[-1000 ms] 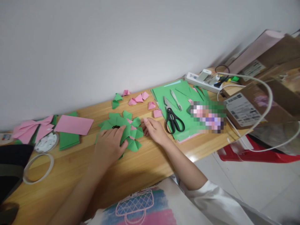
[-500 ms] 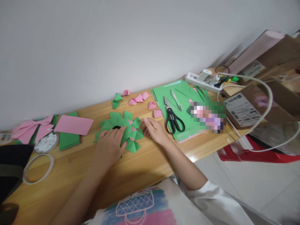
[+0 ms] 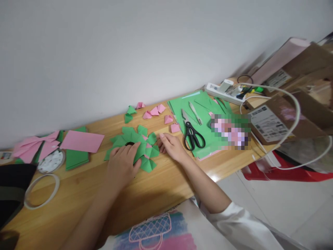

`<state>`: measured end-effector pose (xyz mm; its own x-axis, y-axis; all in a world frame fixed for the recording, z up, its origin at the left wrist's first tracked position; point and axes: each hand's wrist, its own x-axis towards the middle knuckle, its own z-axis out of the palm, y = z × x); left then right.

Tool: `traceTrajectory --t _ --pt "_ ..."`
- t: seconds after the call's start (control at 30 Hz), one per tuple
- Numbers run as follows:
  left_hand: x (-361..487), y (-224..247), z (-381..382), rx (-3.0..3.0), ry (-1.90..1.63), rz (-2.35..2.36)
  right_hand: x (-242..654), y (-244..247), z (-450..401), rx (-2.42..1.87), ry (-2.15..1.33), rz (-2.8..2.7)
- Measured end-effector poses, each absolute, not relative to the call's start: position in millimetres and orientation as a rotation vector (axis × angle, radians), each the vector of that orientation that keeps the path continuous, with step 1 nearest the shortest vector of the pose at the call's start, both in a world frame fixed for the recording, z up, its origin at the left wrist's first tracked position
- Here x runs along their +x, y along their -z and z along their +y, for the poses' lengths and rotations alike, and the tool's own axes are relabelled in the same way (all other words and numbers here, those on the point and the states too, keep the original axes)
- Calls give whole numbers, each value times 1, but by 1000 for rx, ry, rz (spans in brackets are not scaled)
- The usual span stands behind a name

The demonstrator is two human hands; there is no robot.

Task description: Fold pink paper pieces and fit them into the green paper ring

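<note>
A green folded-paper flower (image 3: 142, 150) with small pink pieces tucked between its right-hand petals lies on the wooden table. Over its near left side, my left hand (image 3: 124, 160) is closed, fingers on top and thumb at the lower edge; a small dark spot shows at the flower's centre beyond the fingers. By the right petals, my right hand (image 3: 170, 146) has thumb and fingers drawn together in a pinch. Whatever may be between those fingertips is too small to make out. Behind the flower sit small folded pink paper pieces (image 3: 154, 111) and folded green pieces (image 3: 129, 114).
Black-handled scissors (image 3: 193, 133) and a white craft knife (image 3: 195, 113) rest on green sheets (image 3: 177, 104). Left are pink paper (image 3: 82, 140), a tape roll (image 3: 41, 191) and a round container of white bits (image 3: 51, 160). A power strip (image 3: 225, 93) and cardboard box (image 3: 270, 121) stand right.
Both hands and the flower stay almost where they were. The whole view has shifted very slightly.
</note>
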<state>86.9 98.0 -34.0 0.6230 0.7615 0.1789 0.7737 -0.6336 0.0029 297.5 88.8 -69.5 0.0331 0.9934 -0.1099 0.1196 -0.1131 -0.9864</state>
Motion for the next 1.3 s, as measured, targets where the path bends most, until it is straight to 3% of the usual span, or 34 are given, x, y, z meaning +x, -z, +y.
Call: traceTrajectory --t 1.3 --pt "76 34 96 -2785 501 -1219 299 63 89 -1387 -1274 -1169"
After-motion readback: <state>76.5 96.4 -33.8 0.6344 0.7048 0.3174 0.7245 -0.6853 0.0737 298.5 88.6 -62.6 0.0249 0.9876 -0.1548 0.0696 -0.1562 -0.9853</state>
